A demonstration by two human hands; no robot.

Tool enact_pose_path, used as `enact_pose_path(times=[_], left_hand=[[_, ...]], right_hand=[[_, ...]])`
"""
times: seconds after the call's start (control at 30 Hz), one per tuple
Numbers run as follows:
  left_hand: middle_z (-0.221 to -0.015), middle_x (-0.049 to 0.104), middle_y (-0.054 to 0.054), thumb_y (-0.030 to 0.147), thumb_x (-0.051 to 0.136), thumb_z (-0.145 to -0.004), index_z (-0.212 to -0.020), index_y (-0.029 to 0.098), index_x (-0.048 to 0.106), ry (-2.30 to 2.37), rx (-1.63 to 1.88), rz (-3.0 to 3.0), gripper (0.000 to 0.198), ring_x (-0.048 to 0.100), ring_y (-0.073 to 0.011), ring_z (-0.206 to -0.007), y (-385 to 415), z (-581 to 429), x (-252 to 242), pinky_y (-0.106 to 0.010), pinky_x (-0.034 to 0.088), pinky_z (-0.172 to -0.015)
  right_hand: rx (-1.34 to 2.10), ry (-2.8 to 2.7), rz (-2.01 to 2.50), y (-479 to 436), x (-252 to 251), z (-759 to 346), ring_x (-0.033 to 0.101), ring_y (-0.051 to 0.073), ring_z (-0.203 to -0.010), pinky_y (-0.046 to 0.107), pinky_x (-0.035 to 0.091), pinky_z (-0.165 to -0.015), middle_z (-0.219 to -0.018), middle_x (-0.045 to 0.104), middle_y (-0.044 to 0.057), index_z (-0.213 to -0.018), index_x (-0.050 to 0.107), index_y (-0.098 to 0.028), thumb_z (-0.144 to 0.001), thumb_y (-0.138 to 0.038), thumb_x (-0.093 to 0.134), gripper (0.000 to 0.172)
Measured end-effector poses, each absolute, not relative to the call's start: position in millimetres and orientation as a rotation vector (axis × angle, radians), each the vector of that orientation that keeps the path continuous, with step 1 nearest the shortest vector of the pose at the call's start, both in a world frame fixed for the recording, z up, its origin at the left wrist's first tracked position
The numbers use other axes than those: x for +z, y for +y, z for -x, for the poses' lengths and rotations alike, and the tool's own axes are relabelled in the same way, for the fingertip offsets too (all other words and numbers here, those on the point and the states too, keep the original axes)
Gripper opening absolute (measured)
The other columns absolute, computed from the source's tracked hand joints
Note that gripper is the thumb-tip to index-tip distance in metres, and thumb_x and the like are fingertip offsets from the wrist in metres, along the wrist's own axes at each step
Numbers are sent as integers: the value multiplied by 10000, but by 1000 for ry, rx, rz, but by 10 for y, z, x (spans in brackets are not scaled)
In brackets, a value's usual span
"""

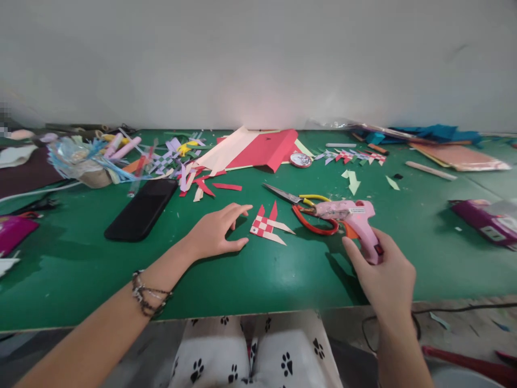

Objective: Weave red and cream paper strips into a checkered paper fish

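Observation:
A small woven paper fish (263, 226) in red and cream checks lies flat on the green table, its pointed tail strips toward the right. Just left of it, my left hand (220, 229) hovers or rests with fingers apart, holding nothing. My right hand (385, 275) grips the handle of a pink hot glue gun (359, 213) with an orange trigger. The gun's nozzle points left, over the scissors (315, 221), which have red and yellow handles and partly spread blades. Part of the scissors is hidden under the gun.
A black phone (141, 210) lies to the left. Behind are red paper sheets (264, 148), loose paper strips (226, 187), a round white disc (301, 159) and pale green scraps (353, 181). A purple pouch (487, 222) sits at the right. A cable (464, 308) runs below the table edge.

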State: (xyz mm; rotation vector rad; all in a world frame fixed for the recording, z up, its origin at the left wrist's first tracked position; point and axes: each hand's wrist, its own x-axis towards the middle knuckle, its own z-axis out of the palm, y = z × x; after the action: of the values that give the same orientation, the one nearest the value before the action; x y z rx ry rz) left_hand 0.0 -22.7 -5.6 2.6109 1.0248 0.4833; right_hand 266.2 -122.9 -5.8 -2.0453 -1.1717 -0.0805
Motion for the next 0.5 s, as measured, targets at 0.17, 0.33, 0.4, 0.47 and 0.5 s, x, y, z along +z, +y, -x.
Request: enact_pose_path(times=[0.17, 0.33, 0.4, 0.47, 0.5], left_hand=[[-1086, 500, -72, 364, 479, -762, -1248, 186, 345, 1054, 410, -2632, 535, 545, -127, -677, -235, -4, -35, -238, 447, -572], [-1143, 488, -94, 371, 499, -757, -1240, 172, 377, 1052, 396, -2689, 537, 569, -148, -725, -247, -19, -21, -242, 459, -603], [-1128, 503, -93, 384, 514, -747, -1215, 167, 413, 1068, 407, -2688, 526, 575, -148, -719, -245, -24, -24, -235, 460, -583], [-1103, 525, -84, 401, 540, -732, -1152, 164, 478, 1098, 422, -2674, 487, 578, -144, -696, -241, -30, -30, -235, 464, -577], [-1090, 535, -79, 410, 554, -724, -1107, 163, 515, 1114, 430, -2667, 458, 579, -141, -686, -239, -35, -33, -237, 467, -580]], right_hand=[[-53, -1048, 2077, -1176, 177, -2877, 433, 147, -509, 285, 348, -495, -574, 510, 21, -812, 581, -157, -597, -574, 500, 476], [-132, -1059, 2215, -1014, 502, -3381, 412, 138, -491, 320, 322, -502, -515, 423, 4, -582, 425, -215, -656, -529, 426, 323], [-150, -1096, 2331, -941, 545, -3607, 430, 147, -502, 335, 325, -511, -495, 385, -3, -517, 359, -233, -676, -495, 418, 313], [-62, -1113, 2473, -886, 533, -3780, 480, 185, -546, 337, 333, -510, -480, 377, 3, -481, 331, -239, -661, -481, 465, 330], [-36, -1122, 2506, -865, 514, -3832, 505, 210, -576, 338, 337, -507, -483, 395, 13, -476, 343, -235, -641, -463, 504, 325]])
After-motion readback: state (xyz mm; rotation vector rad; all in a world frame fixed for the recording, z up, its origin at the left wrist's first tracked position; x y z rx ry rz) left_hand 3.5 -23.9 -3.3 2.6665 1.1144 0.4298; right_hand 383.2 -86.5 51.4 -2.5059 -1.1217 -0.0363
